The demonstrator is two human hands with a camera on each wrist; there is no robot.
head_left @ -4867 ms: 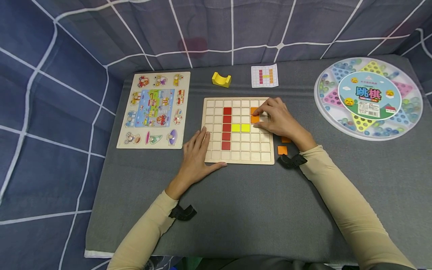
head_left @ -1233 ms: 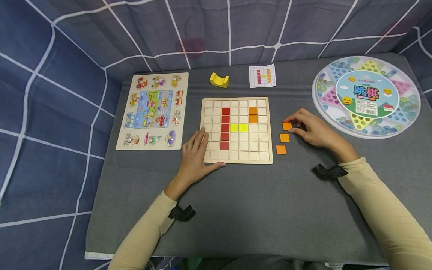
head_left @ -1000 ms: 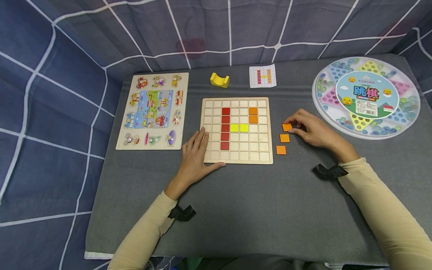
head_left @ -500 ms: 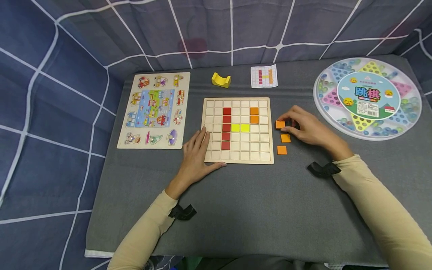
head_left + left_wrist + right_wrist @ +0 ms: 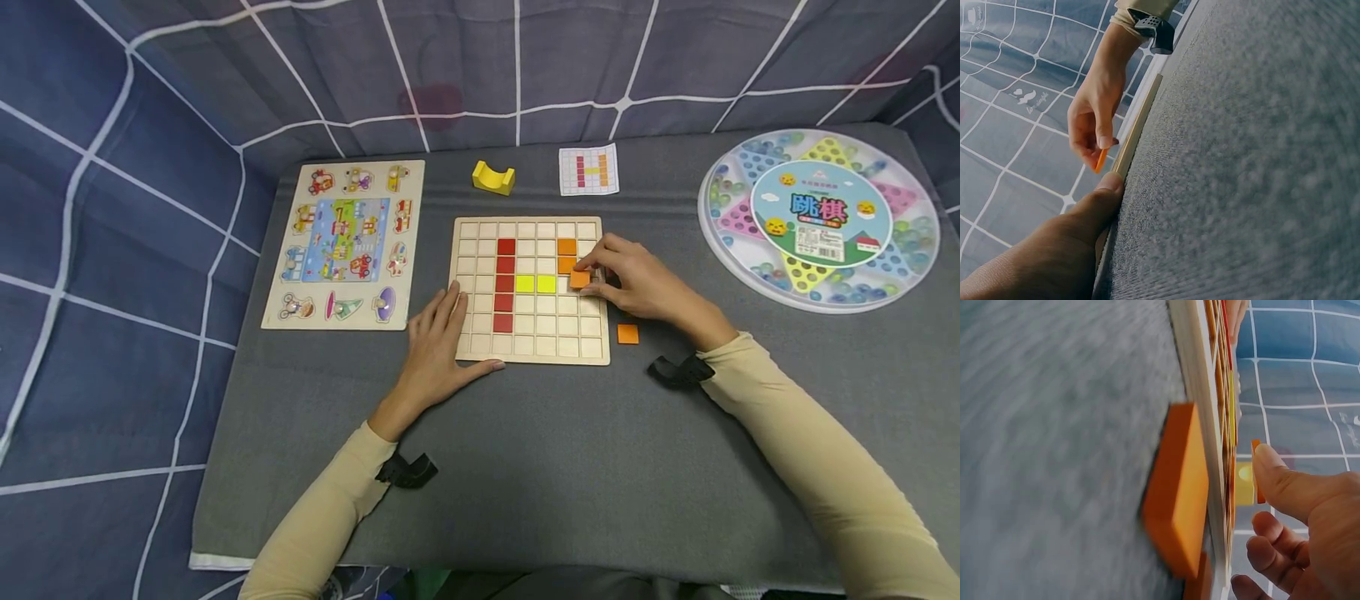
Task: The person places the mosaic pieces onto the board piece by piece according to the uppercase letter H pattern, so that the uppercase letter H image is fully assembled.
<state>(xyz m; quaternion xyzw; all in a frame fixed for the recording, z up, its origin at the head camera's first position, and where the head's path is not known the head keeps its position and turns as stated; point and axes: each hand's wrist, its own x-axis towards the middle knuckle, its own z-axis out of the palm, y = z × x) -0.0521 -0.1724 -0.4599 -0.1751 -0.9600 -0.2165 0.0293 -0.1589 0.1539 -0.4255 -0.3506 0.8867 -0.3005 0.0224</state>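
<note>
My right hand (image 5: 637,279) pinches an orange square tile (image 5: 580,279) between thumb and fingers, over the right part of the wooden grid board (image 5: 525,346). In the left wrist view the tile (image 5: 1101,160) stands clear of the board's edge. Set in the board are a column of red tiles (image 5: 504,284), two yellow tiles (image 5: 536,284) and two orange tiles (image 5: 566,256). My left hand (image 5: 431,358) rests with extended fingers at the board's left edge, thumb along its front edge. A loose orange tile (image 5: 627,334) lies right of the board; another shows in the right wrist view.
Behind the board are a yellow curved block (image 5: 493,178) and a printed pattern card (image 5: 588,170). A picture puzzle board (image 5: 281,283) lies at the left. At the right sits a round, clear-rimmed box of marbles (image 5: 821,208). A checked curtain (image 5: 570,67) closes off the back.
An orange tile went into the board's right column earlier. My right hand then gripped another loose orange tile and carried it left over the board. My left hand has stayed still.
</note>
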